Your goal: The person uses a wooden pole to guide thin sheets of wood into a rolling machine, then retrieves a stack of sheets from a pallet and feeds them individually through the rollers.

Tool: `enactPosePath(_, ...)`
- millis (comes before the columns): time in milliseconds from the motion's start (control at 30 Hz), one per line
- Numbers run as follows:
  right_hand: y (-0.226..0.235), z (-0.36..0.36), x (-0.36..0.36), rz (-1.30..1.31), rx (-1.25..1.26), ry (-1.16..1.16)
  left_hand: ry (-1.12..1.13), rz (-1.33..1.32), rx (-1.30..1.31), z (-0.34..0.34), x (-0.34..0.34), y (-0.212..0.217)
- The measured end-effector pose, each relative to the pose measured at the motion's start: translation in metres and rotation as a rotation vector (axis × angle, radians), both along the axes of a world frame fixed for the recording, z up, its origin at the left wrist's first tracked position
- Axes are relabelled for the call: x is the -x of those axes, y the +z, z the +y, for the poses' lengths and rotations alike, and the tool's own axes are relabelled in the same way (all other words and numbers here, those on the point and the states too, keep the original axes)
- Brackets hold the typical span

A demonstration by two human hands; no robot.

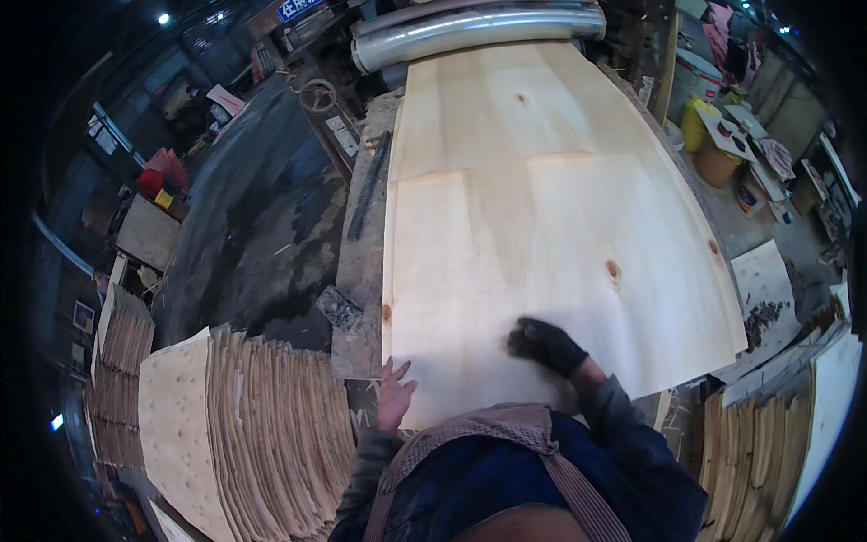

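Note:
A large pale wood veneer sheet [542, 226] with a few brown knots lies flat in front of me, its far end reaching a shiny metal roller [479, 32]. My left hand [395, 396], bare, is at the sheet's near left corner, with fingers apart and touching the edge. Over the near middle of the sheet is my right hand [547, 346] in a dark glove, its fingers curled and a little blurred. Whatever may be inside those fingers is hidden.
Tall stacks of veneer sheets stand at the near left [271, 425] and near right [757, 456]. A handwheel [318, 95] sits on the machine's left side. A dark bar [370, 185] lies on the worn ledge beside the sheet. Buckets and boards crowd the far right, including a brown bucket [713, 167].

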State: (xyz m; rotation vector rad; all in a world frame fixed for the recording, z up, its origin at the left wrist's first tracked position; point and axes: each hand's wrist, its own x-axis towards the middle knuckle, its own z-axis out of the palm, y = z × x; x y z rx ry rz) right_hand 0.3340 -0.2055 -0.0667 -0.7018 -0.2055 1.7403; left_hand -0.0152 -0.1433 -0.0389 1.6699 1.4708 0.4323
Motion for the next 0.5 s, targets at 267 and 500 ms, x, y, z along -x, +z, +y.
enactPosePath(267,0.025,-0.133,0.027,-0.056,0.117,0.108,0.142,-0.763,0.198,0.012,0.010,0.041)
enactPosePath(500,0.039,-0.175,0.024,-0.188,0.386,-0.033,0.143,-0.951,0.247,0.011,0.010,0.111)
